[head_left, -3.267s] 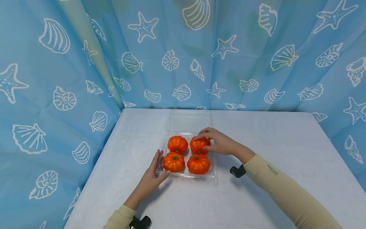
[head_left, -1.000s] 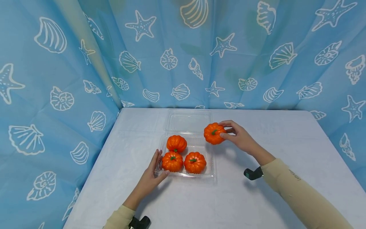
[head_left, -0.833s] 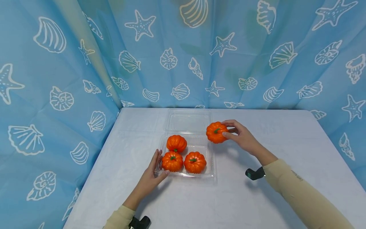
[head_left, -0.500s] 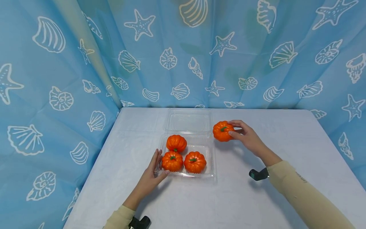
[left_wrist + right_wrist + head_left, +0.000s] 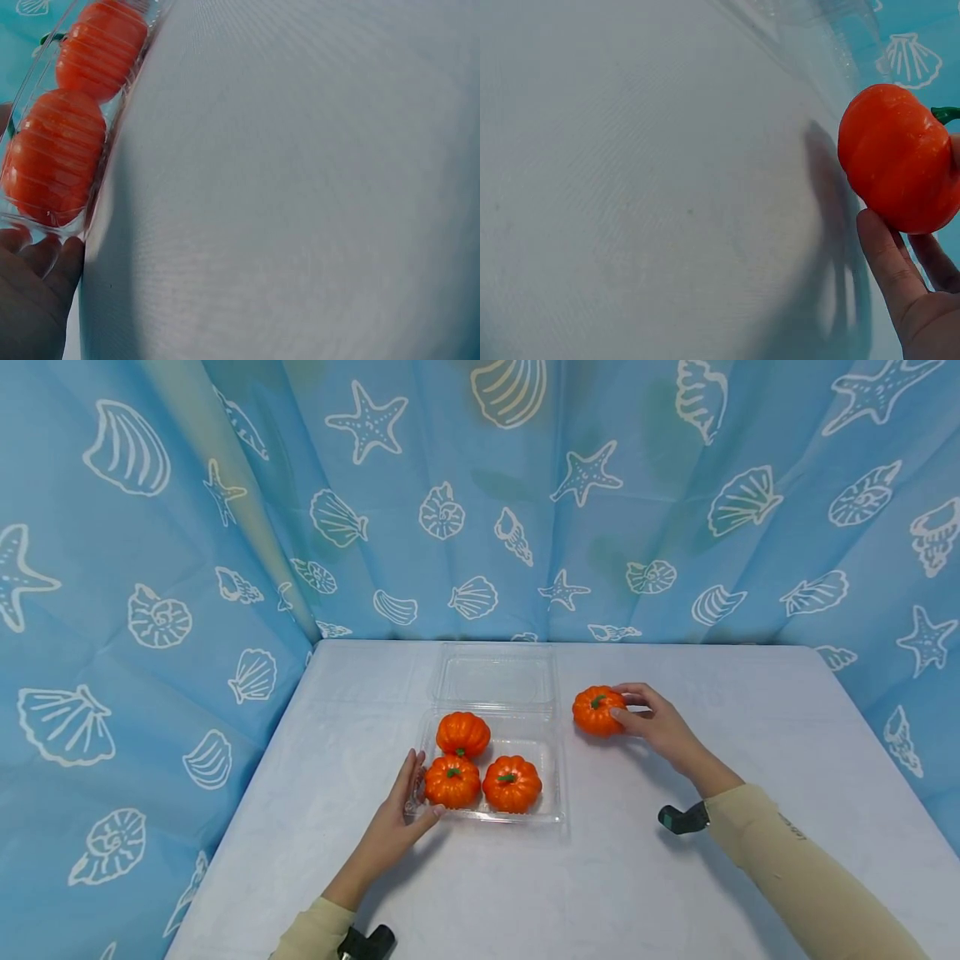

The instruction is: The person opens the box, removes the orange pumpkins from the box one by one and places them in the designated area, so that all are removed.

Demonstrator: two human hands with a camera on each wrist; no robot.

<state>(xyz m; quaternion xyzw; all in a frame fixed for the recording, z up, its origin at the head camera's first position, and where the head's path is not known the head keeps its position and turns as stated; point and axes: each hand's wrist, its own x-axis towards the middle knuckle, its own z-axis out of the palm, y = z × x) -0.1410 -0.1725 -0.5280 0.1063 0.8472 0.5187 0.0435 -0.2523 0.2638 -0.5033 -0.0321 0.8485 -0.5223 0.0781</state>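
Observation:
A small orange toy pumpkin (image 5: 597, 711) with a green stem is pinched between the thumb and fingers of my right hand (image 5: 656, 722), just right of the clear plastic clamshell box (image 5: 551, 810). The right wrist view shows this pumpkin (image 5: 896, 157) with a shadow beside it on the cloth. Three similar pumpkins sit in the box: one at back left (image 5: 462, 734), one at front left (image 5: 452, 782) and one at front right (image 5: 512, 784). My left hand (image 5: 397, 818) rests against the box's left side, fingers fairly straight and thumb at the front corner; its fingertips touch the box in the left wrist view.
The box's transparent lid (image 5: 495, 679) lies folded back toward the table's rear edge. A white cloth (image 5: 675, 893) covers the table. A blue curtain (image 5: 480, 493) printed with shells and starfish hangs behind and at the sides.
My right hand has lifted the back-right pumpkin out of the box, carried it to the right, and lowered it slightly in the last half second. My left hand has stayed at the box.

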